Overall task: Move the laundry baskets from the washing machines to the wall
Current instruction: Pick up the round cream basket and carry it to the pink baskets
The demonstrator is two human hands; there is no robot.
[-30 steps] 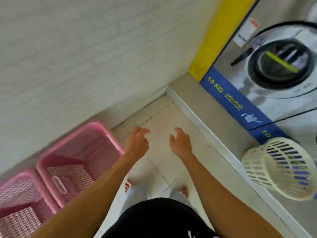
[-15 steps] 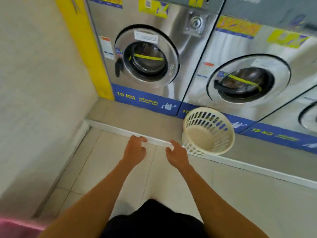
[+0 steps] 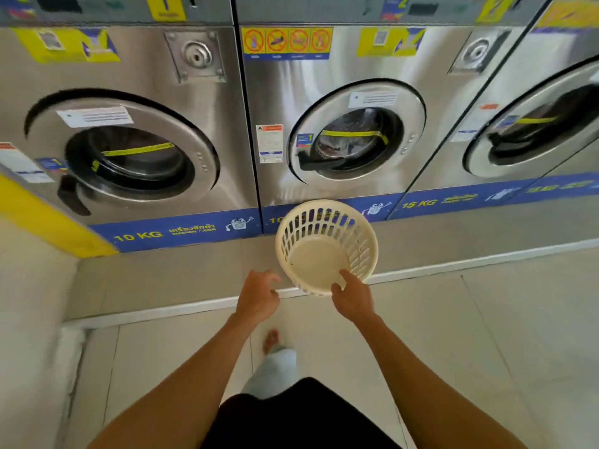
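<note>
A round cream laundry basket (image 3: pixel 319 254) with slotted sides stands on the raised grey ledge (image 3: pixel 162 277) in front of the middle washing machine (image 3: pixel 330 111). It holds nothing. My right hand (image 3: pixel 351 296) reaches its near rim, with thumb and fingers at the edge; whether they grip it is unclear. My left hand (image 3: pixel 257 298) hovers just left of the basket, fingers curled and apart from it, holding nothing.
Three steel front-loading washers line the back, the left one (image 3: pixel 129 124) marked 10 KG. The wall (image 3: pixel 29 319) and a yellow strip (image 3: pixel 48 218) stand at the left. A white kerb (image 3: pixel 162 311) edges the ledge above the tiled floor (image 3: pixel 486 351). My bare foot (image 3: pixel 270 341) steps forward.
My view has swung from the wall and the pink baskets round to the washers. Both hands have moved forward to the cream basket, and the right hand now reaches its rim.
</note>
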